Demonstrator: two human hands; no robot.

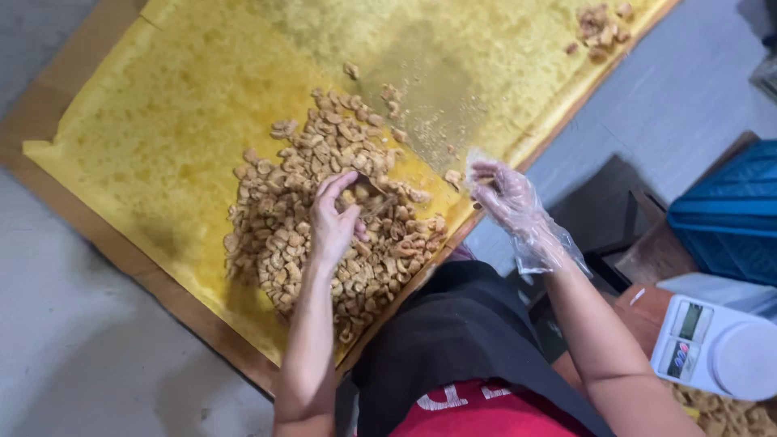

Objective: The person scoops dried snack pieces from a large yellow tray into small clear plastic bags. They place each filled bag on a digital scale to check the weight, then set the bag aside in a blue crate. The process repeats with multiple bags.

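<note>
Centrally, left hand rests on nut heap on yellow sheet, grip pinched together on one nut. Right hand, in clear glove, at sheet's near right edge, fingers curled; cannot tell if holding anything. Scale near right.

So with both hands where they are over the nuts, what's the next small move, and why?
Probably the left hand lifts the piece it is pinching out of the pile of cashew pieces on the yellow sheet. The gloved right hand already pinches a piece near the sheet's edge, well away from the main pile, which suggests pieces are being picked out one by one.
</note>
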